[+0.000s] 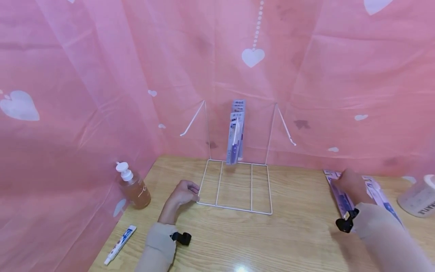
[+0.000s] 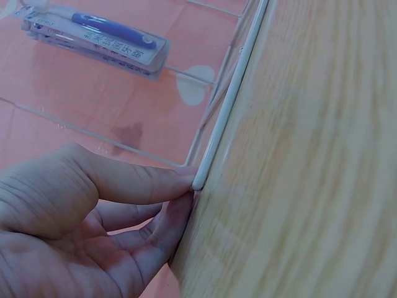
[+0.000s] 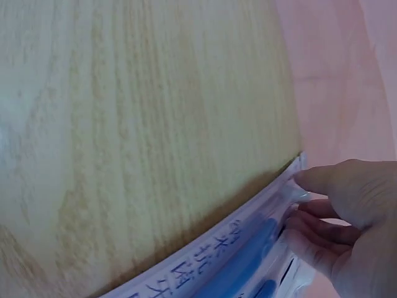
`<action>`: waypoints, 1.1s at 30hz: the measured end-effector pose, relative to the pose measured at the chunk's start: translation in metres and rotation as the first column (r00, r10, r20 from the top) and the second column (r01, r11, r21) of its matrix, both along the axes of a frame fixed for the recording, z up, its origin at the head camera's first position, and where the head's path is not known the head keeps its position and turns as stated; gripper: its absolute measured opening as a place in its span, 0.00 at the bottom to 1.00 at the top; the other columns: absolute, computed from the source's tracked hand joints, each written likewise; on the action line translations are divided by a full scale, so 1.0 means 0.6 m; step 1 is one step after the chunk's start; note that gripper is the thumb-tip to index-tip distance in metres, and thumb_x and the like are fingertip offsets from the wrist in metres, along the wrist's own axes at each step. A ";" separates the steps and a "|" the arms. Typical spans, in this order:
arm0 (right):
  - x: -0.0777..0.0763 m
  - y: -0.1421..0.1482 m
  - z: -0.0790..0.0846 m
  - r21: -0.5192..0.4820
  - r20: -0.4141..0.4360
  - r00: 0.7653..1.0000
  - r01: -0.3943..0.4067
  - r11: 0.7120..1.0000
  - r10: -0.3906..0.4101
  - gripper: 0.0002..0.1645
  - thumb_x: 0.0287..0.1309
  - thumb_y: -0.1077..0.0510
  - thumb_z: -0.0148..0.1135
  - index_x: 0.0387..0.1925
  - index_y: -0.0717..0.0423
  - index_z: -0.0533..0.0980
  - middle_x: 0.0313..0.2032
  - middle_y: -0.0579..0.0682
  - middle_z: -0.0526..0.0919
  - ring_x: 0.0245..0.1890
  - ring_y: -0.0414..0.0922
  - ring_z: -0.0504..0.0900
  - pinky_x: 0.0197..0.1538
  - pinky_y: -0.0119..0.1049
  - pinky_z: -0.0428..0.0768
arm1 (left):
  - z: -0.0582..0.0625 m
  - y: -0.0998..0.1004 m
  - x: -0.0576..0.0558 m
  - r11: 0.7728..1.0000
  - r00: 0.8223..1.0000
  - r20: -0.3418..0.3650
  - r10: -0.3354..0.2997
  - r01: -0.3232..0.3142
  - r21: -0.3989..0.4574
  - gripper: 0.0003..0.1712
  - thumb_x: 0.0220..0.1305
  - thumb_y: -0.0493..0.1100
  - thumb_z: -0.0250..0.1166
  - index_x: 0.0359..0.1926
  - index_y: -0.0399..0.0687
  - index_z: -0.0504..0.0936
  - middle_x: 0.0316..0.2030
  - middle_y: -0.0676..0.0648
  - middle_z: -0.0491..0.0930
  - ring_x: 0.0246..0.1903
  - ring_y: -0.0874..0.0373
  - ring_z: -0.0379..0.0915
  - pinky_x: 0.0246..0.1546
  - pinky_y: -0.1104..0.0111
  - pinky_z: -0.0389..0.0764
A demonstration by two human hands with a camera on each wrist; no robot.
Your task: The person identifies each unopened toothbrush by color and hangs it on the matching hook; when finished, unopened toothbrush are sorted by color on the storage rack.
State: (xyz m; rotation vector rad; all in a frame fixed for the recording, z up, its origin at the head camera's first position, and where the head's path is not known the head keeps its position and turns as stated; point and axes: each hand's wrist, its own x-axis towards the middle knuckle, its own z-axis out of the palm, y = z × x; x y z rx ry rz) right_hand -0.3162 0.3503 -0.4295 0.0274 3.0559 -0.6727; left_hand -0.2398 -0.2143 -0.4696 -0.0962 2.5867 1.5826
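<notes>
A white wire display rack [image 1: 244, 209] stands on the table, with packaged toothbrushes [image 1: 234, 139] hanging one behind another at its middle. My left hand [image 1: 183, 192] pinches the rack's front left corner between thumb and fingers. In the left wrist view, the thumb of the left hand [image 2: 80, 217] lies against the end of the white rod. Far to the right, my right hand [image 1: 351, 185] grips the top end of a packaged toothbrush [image 1: 341, 196] among several lying on the table. Blue handles and printed lettering on the packs [image 3: 236, 248] show beside the right hand [image 3: 353, 223].
A pump bottle [image 1: 134, 187] of amber liquid stands at the left, with a toothpaste tube [image 1: 119, 244] lying in front of it. A white cylinder [image 1: 419, 198] with dark lettering is at the far right. Pink heart-patterned cloth [image 1: 306, 68] hangs behind the table [image 1: 289, 241].
</notes>
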 end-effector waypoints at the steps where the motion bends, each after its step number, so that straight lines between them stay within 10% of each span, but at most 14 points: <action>1: 0.000 0.001 -0.004 -0.006 0.006 1.000 0.005 1.000 -0.005 0.15 0.56 0.58 0.59 0.20 0.64 0.74 0.17 0.51 0.75 0.17 0.47 0.75 0.20 0.39 0.72 | 0.000 0.001 0.000 1.000 1.000 -0.005 -0.004 0.004 0.001 0.19 0.44 0.24 0.73 0.41 0.32 0.82 0.34 0.42 0.79 0.36 0.51 0.75 0.40 0.63 0.79; 16: 0.006 0.016 -0.016 0.073 -0.092 0.994 -0.060 0.995 0.067 0.22 0.51 0.55 0.64 0.12 0.52 0.62 0.13 0.45 0.66 0.14 0.44 0.68 0.19 0.37 0.64 | -0.001 0.011 0.006 0.999 0.999 -0.019 -0.034 0.035 0.033 0.20 0.42 0.23 0.73 0.40 0.31 0.82 0.33 0.42 0.79 0.34 0.52 0.75 0.39 0.64 0.79; 33: 0.022 -0.060 0.101 0.061 -0.243 0.950 -0.188 0.980 0.197 0.17 0.55 0.56 0.68 0.19 0.64 0.76 0.16 0.48 0.74 0.17 0.45 0.70 0.21 0.37 0.67 | 0.002 -0.003 0.002 0.999 1.000 -0.014 -0.017 0.018 0.050 0.20 0.43 0.23 0.73 0.41 0.30 0.82 0.34 0.42 0.79 0.35 0.52 0.75 0.39 0.64 0.79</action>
